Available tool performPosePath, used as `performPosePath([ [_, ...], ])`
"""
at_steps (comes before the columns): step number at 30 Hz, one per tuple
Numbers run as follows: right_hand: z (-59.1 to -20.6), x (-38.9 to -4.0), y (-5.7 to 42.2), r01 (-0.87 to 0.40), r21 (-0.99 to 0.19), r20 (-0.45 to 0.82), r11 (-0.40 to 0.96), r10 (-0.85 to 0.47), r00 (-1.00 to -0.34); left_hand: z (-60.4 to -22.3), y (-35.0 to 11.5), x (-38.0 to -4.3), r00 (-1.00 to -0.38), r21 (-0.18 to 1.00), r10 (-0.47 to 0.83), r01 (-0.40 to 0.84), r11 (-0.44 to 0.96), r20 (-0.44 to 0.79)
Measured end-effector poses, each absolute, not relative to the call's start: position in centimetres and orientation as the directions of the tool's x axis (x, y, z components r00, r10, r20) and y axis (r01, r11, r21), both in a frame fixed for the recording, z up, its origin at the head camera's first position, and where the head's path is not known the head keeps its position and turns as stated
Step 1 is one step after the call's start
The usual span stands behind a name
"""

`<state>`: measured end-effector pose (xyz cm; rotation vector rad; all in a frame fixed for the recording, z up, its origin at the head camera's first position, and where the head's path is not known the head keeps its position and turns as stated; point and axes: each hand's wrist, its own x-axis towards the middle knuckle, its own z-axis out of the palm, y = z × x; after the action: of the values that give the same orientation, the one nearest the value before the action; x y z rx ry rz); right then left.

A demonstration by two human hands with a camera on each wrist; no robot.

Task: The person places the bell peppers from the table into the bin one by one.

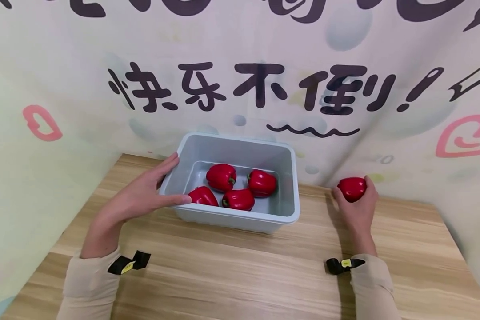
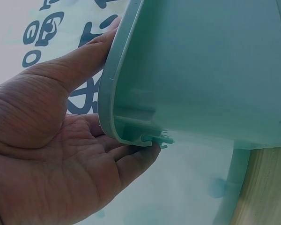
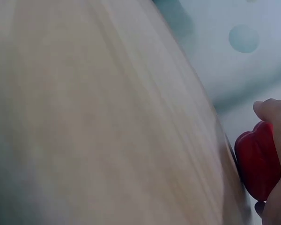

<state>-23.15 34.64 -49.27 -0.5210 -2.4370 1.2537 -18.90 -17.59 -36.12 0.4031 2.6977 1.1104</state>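
A light grey-blue plastic bin [image 1: 240, 218] stands on the table, with several red bell peppers [image 1: 262, 183] lying inside it. My left hand [image 1: 142, 193] grips the bin's left end, thumb over the front rim and fingers along the side. In the left wrist view, the thumb and fingers of the left hand [image 2: 61, 126] go around the rim of the bin [image 2: 114, 70]. Right of the bin, my right hand [image 1: 359, 209] holds another red bell pepper [image 1: 352, 189] between thumb and fingers, near the table's back edge. The right wrist view shows this bell pepper [image 3: 257, 161] partly covered by the hand.
A wood-grain table [image 1: 232, 271] carries the bin. Behind it hangs a pale printed cloth [image 1: 240, 102] with dark characters, close to the table's back edge. Black straps with small devices [image 1: 130, 263] sit on both sleeves.
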Motion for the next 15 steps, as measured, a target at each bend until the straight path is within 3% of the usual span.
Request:
performPosePath([
  [15,-49.9,-24.5,34.7,0.155,-0.862,0.16,0.483,0.549,-0.82,-36.2,-17.5,-19.0,-0.943,0.711,0.325,0.181,0.68,-0.07],
])
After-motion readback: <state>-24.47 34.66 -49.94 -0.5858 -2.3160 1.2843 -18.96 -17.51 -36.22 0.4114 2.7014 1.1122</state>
